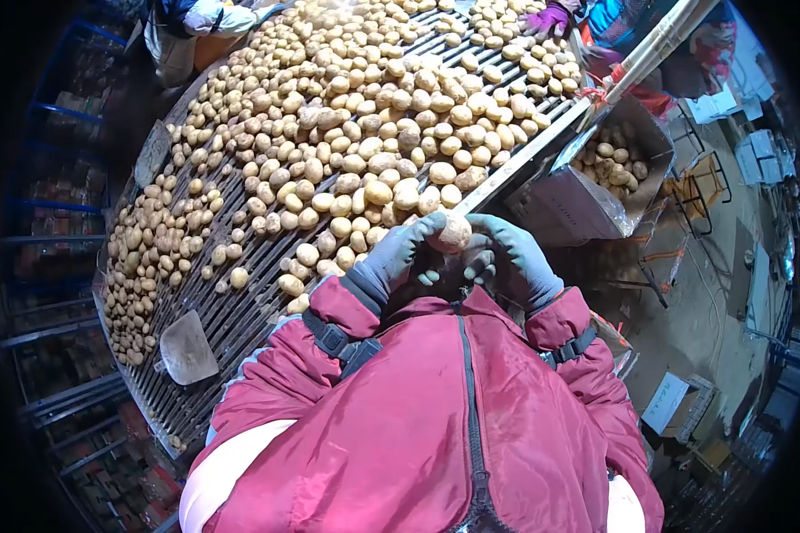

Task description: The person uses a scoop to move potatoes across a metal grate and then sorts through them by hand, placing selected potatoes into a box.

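Close in front of my chest, a brownish potato [453, 233] is held between my two gloved hands. My left hand [407, 252] grips its left side, the fingertips curled underneath. From the other side my right hand [512, 254] curves round it, fingers bent against its right edge. Both gloves are grey and look dusty. Just beyond the hands, many loose potatoes [356, 160] are spread over a dark slatted sorting table [240, 311]. The palms and the potato's underside are hidden.
A pale wooden rail [524, 158] edges the table. Right of it stands a carton [578, 209] with potatoes inside. A flat scoop-like plate [188, 348] lies on the slats. Across the table are a co-worker's purple glove [549, 19] and another person's sleeve [222, 19].
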`<action>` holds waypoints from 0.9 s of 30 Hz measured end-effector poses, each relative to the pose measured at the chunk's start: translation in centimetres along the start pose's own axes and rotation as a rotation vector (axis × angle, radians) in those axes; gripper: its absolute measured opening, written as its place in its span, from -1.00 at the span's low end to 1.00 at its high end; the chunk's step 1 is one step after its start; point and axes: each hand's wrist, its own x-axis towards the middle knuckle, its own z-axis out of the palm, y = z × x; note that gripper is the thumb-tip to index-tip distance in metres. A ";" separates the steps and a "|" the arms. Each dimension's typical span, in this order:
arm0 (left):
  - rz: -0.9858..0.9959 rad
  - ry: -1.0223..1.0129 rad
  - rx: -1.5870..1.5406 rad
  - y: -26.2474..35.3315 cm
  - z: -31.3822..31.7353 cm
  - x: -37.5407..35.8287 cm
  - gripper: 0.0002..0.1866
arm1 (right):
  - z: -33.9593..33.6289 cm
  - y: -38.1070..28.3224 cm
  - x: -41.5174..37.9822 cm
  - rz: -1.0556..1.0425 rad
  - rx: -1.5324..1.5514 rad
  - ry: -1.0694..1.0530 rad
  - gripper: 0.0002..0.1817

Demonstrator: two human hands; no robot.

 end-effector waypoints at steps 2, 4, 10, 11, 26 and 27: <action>-0.023 -0.014 0.030 0.3 0.5 -0.9 -0.49 | 1.1 0.7 0.7 -0.070 0.005 0.032 -0.52; 0.118 0.020 0.153 -0.4 1.2 -1.3 -0.41 | 1.8 2.7 1.5 0.023 0.241 0.063 -0.45; 0.178 0.065 0.443 -2.2 -3.6 0.7 -0.34 | 2.4 1.7 1.5 -0.058 0.183 0.021 -0.37; 0.235 0.074 0.614 -2.2 -4.2 1.1 -0.34 | 2.3 1.8 1.6 -0.063 0.198 -0.001 -0.32; 0.294 -0.121 0.457 0.2 -3.1 -0.4 -0.67 | 0.7 3.8 -3.4 0.109 0.880 0.304 -0.52; 0.412 -0.120 0.539 -0.4 -4.2 0.5 -0.68 | -0.7 6.3 -4.0 0.090 0.974 0.352 -0.55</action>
